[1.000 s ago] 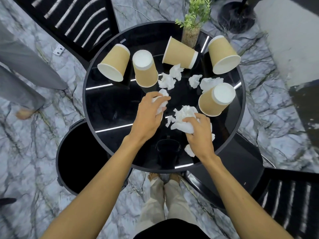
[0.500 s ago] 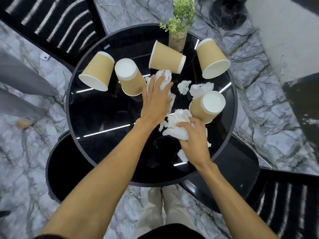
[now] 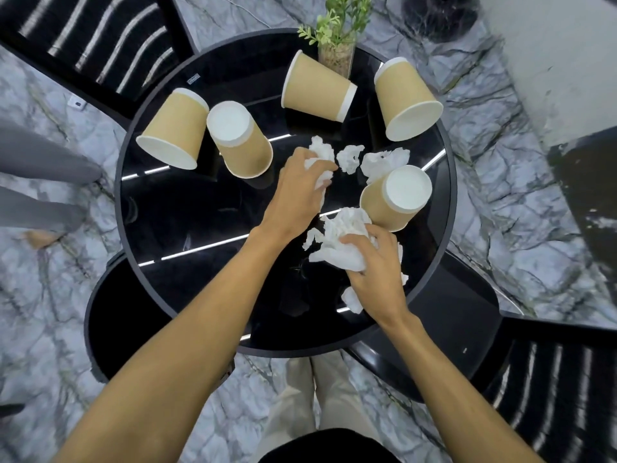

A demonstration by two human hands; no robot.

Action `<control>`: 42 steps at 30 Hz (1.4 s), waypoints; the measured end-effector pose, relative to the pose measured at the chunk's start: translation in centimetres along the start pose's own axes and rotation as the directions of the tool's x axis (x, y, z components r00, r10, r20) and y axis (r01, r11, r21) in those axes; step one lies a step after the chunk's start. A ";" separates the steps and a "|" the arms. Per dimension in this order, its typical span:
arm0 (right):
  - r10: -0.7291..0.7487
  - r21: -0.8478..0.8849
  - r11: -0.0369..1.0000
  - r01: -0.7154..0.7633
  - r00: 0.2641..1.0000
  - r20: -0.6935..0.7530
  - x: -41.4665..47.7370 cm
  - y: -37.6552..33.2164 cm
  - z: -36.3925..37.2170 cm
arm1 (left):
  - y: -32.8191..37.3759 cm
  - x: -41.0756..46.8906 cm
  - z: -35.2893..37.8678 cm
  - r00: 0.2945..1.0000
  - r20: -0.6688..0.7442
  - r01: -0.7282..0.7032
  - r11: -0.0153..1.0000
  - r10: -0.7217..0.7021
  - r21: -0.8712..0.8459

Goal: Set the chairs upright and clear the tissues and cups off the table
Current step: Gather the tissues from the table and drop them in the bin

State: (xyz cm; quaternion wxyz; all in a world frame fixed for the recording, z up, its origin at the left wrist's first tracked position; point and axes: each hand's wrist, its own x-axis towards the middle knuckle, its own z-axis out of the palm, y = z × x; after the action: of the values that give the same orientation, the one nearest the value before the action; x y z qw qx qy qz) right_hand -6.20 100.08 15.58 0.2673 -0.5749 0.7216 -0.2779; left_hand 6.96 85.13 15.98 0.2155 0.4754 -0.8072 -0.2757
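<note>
On the round black table (image 3: 173, 208) lie several tan paper cups: two at the left (image 3: 173, 128) (image 3: 240, 142), two at the back (image 3: 317, 88) (image 3: 405, 98), one at the right (image 3: 394, 198). My left hand (image 3: 297, 192) is closed on crumpled white tissues (image 3: 322, 152) near the table's middle. My right hand (image 3: 377, 272) grips a bigger wad of tissues (image 3: 340, 238) beside the right cup. Two loose tissues (image 3: 349, 158) (image 3: 384, 162) lie just beyond my left hand. A small piece (image 3: 352, 300) sticks out under my right wrist.
A potted plant (image 3: 337, 38) stands at the table's far edge. Black slatted chairs sit at the back left (image 3: 93, 38) and front right (image 3: 547, 379). A black round bin (image 3: 127, 322) sits below the table's left side. Another person's legs (image 3: 36, 182) are at the left.
My left hand has curled shut around the tissues it was reaching over, gathering them in. My right hand keeps its wad near the right cup.
</note>
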 end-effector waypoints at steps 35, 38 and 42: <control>-0.078 0.050 0.995 0.081 0.996 -0.048 -1.8 0.2 1.2 | 1.3 -3.3 -0.7 0.993 -0.102 0.061 0.998 -0.064 -0.029; -0.081 0.050 0.995 0.084 0.996 -0.046 -1.9 0.2 1.3 | 1.4 -2.5 -1.2 0.991 -0.136 0.017 0.998 -0.009 0.053; -0.090 0.039 0.995 0.092 0.995 -0.049 -1.8 0.2 1.4 | 2.5 -0.8 -0.4 0.980 -0.190 -0.027 0.977 0.068 0.211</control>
State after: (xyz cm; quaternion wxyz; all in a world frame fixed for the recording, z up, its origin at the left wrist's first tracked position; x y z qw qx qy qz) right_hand -5.04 101.70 14.58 0.2492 -0.5947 0.6950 -0.3182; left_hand 5.99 86.76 17.87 0.2497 0.5005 -0.8176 -0.1369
